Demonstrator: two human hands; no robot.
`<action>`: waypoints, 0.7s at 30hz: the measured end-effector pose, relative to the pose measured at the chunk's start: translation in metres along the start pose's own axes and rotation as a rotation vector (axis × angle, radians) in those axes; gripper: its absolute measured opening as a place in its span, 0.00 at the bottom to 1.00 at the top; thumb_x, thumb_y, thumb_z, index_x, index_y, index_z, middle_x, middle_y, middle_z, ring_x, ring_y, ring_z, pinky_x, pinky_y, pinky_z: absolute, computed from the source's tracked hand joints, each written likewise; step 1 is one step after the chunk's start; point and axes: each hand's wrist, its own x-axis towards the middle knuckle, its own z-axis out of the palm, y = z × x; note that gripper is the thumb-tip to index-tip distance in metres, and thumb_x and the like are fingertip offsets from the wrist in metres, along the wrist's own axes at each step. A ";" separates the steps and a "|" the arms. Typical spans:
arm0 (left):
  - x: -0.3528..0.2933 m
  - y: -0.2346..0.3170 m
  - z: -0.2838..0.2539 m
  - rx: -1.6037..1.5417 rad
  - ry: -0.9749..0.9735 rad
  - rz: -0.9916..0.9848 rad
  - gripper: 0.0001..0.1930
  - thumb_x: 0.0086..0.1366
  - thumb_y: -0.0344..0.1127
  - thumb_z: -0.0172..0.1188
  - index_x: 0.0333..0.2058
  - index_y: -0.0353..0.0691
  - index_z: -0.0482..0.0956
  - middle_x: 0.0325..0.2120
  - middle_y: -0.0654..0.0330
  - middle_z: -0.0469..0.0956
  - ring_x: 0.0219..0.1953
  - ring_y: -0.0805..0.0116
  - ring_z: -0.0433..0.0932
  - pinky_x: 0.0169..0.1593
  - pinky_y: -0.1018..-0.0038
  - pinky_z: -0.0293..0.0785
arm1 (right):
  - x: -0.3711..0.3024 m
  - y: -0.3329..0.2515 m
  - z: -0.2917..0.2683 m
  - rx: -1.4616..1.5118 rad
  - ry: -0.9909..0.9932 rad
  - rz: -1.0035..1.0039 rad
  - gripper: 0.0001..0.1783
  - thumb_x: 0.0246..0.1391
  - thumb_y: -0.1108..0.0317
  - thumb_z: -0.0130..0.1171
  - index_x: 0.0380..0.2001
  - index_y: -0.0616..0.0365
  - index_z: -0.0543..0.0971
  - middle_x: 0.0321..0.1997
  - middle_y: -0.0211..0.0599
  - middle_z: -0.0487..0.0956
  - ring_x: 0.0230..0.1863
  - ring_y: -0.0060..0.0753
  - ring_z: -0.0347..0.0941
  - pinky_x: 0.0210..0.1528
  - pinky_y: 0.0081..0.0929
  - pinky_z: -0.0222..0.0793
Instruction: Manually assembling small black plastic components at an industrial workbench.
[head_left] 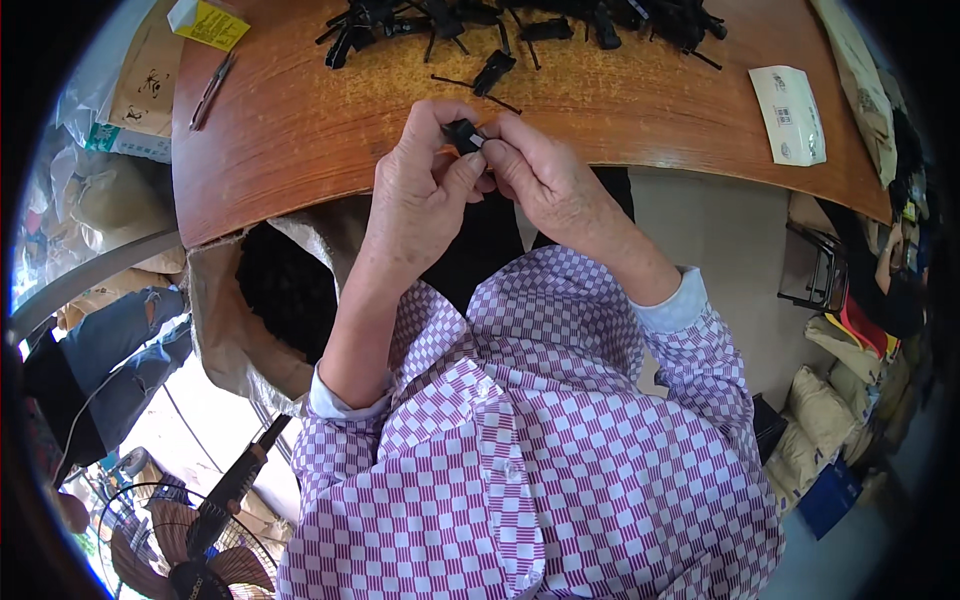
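In front of my chest, over the table's near edge, both hands work at one small black plastic part [463, 135] with a pale patch on its side. My left hand [412, 190] is closed on it between thumb and index finger. My right hand [548, 182] pinches at its right end; those fingertips partly cover the pale patch. Just beyond my fingers, a similar black part with thin stems [492, 74] lies alone on the wooden table [300, 130]. Farther back lies a heap of such black parts [450, 18].
At the left, a yellow and white box [208, 24] and a slim metal tool [212, 92] rest on the table. A white printed packet [788, 115] lies at the right. An open sack [215, 340] of black pieces stands beside my left arm; a fan [195, 550] is lower left.
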 end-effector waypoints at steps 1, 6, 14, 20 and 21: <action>-0.002 0.001 0.002 0.072 0.062 0.024 0.16 0.61 0.20 0.54 0.46 0.38 0.65 0.27 0.60 0.74 0.27 0.74 0.78 0.29 0.79 0.75 | 0.001 0.000 0.003 -0.001 -0.003 -0.001 0.09 0.65 0.66 0.43 0.38 0.60 0.70 0.23 0.25 0.68 0.25 0.15 0.63 0.27 0.17 0.62; -0.012 0.003 -0.005 0.254 0.237 0.110 0.15 0.59 0.20 0.55 0.44 0.38 0.67 0.22 0.57 0.75 0.26 0.70 0.79 0.29 0.76 0.75 | 0.009 -0.002 0.027 0.095 0.051 -0.063 0.08 0.65 0.67 0.44 0.38 0.59 0.70 0.23 0.26 0.67 0.24 0.15 0.62 0.27 0.18 0.62; -0.093 -0.009 -0.096 0.778 0.462 -0.018 0.13 0.58 0.26 0.56 0.42 0.43 0.68 0.21 0.55 0.74 0.23 0.61 0.77 0.27 0.70 0.72 | 0.027 0.010 -0.019 -0.887 0.230 -0.152 0.14 0.58 0.55 0.54 0.36 0.55 0.73 0.17 0.32 0.75 0.19 0.26 0.73 0.22 0.26 0.68; -0.140 -0.040 -0.129 1.264 0.297 -0.365 0.15 0.59 0.31 0.56 0.45 0.46 0.69 0.32 0.54 0.77 0.34 0.51 0.77 0.42 0.64 0.73 | 0.046 0.027 -0.036 -1.100 0.225 -0.250 0.10 0.56 0.62 0.57 0.33 0.58 0.74 0.19 0.34 0.77 0.19 0.33 0.72 0.21 0.27 0.66; -0.142 -0.046 -0.130 1.370 0.318 -0.166 0.19 0.58 0.32 0.58 0.49 0.45 0.67 0.41 0.52 0.75 0.35 0.52 0.77 0.44 0.64 0.72 | 0.045 0.027 -0.037 -1.096 0.223 -0.253 0.10 0.56 0.62 0.57 0.33 0.58 0.74 0.19 0.34 0.77 0.19 0.33 0.72 0.21 0.27 0.66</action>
